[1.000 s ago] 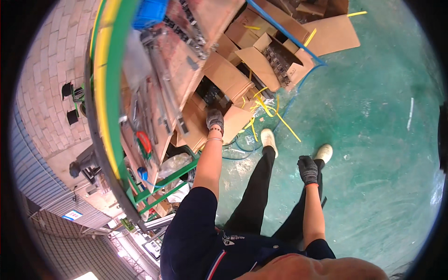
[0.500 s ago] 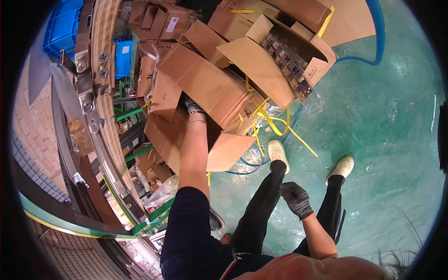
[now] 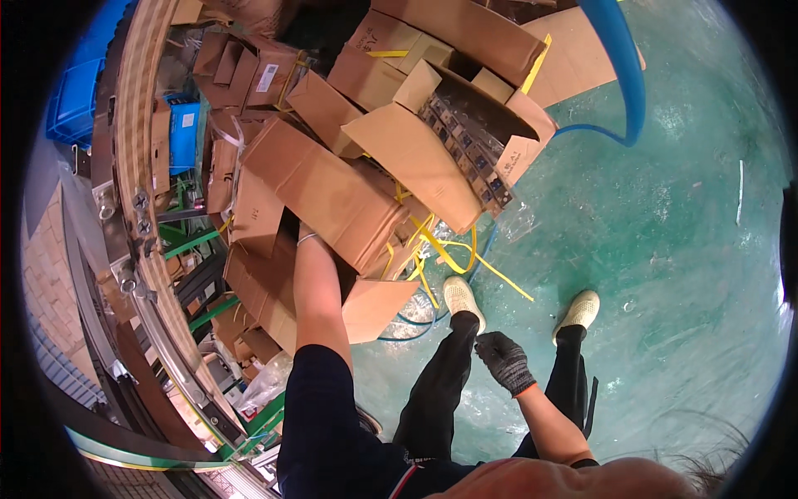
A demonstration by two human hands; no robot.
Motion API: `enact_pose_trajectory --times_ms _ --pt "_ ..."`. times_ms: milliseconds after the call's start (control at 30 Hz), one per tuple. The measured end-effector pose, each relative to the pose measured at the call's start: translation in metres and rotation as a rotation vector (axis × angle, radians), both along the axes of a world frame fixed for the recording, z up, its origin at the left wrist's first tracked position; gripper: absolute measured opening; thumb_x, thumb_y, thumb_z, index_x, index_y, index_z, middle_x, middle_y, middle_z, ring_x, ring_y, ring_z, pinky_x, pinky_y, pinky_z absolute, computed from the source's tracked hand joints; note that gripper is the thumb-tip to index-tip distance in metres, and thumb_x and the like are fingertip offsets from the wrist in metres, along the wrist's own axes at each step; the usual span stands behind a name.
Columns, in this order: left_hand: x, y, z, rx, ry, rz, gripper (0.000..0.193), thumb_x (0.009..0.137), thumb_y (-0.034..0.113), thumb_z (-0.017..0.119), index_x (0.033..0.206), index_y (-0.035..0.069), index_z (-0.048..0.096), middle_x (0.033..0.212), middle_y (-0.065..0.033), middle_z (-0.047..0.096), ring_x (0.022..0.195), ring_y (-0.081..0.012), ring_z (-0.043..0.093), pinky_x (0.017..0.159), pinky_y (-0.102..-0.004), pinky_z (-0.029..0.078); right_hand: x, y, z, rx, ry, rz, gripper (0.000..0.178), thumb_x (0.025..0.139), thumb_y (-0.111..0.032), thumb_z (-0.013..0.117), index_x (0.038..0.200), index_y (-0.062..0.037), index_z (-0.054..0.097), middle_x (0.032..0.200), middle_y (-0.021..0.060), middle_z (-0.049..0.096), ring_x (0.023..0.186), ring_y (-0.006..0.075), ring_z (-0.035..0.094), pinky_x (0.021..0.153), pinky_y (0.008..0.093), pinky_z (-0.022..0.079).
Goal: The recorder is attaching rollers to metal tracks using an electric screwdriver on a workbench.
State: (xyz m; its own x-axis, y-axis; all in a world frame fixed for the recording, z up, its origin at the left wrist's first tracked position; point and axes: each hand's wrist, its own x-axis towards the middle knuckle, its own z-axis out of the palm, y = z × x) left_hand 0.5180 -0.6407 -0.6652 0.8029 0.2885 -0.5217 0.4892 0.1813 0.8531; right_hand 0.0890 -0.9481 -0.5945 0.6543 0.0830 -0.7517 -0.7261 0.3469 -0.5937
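My left forearm reaches down into an open brown cardboard box. Past the wrist, where a bracelet shows, my left hand is hidden inside the box, so its fingers cannot be seen. A long flap covers the opening from above, while another flap sticks out beside the forearm. My right hand, in a dark grey knit glove with an orange cuff, hangs in front of my legs, away from the box. Its fingers are curled in, and nothing shows in them.
More open cartons lie heaped behind, one with a cell divider. Loose yellow strapping trails onto the green floor. A blue band arches at the far right. Left are a metal rail and blue bins.
My left arm has gone deeper into the box, hiding the glove that showed before. The whole view has shifted, with the boxes now further left. My right hand stays curled by my legs.
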Motion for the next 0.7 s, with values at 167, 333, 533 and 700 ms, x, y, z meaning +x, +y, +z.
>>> enact_pose_trajectory --times_ms 167,333,533,700 --pt "0.01 0.002 0.002 -0.017 0.001 0.009 0.051 0.087 0.044 0.038 0.123 0.008 0.042 0.128 -0.0101 0.043 0.117 -0.0265 0.04 0.098 -0.0363 0.033 0.003 0.001 0.001 0.075 0.066 -0.018 0.014 0.084 -0.01 0.053 0.095 -0.0021 0.056 0.083 0.0101 0.062 0.076 0.0143 0.06 0.071 0.0274 0.047" --pt "-0.003 -0.006 -0.016 -0.057 0.033 0.042 0.051 0.087 0.044 0.039 0.122 0.008 0.043 0.127 -0.0101 0.044 0.116 -0.0267 0.04 0.098 -0.0363 0.033 0.003 0.004 -0.001 0.064 0.027 0.004 0.014 0.085 -0.01 0.053 0.095 -0.0014 0.056 0.082 0.008 0.061 0.077 0.0135 0.058 0.071 0.0273 0.047" --pt "-0.011 -0.013 -0.022 -0.089 0.053 0.074 0.051 0.087 0.045 0.039 0.121 0.008 0.044 0.126 -0.0101 0.045 0.116 -0.027 0.041 0.098 -0.0364 0.034 0.006 0.009 0.0 0.147 0.07 -0.076 0.014 0.085 -0.013 0.055 0.093 -0.0023 0.057 0.081 0.0067 0.061 0.076 0.0126 0.058 0.07 0.026 0.046" --pt "-0.02 -0.016 -0.018 -0.094 0.065 0.104 0.051 0.087 0.045 0.039 0.121 0.008 0.045 0.125 -0.01 0.046 0.115 -0.0272 0.042 0.097 -0.0365 0.034 0.017 0.003 0.003 0.142 0.103 -0.062 0.013 0.084 -0.012 0.056 0.093 -0.0022 0.057 0.081 0.0066 0.061 0.075 0.012 0.058 0.07 0.0253 0.047"
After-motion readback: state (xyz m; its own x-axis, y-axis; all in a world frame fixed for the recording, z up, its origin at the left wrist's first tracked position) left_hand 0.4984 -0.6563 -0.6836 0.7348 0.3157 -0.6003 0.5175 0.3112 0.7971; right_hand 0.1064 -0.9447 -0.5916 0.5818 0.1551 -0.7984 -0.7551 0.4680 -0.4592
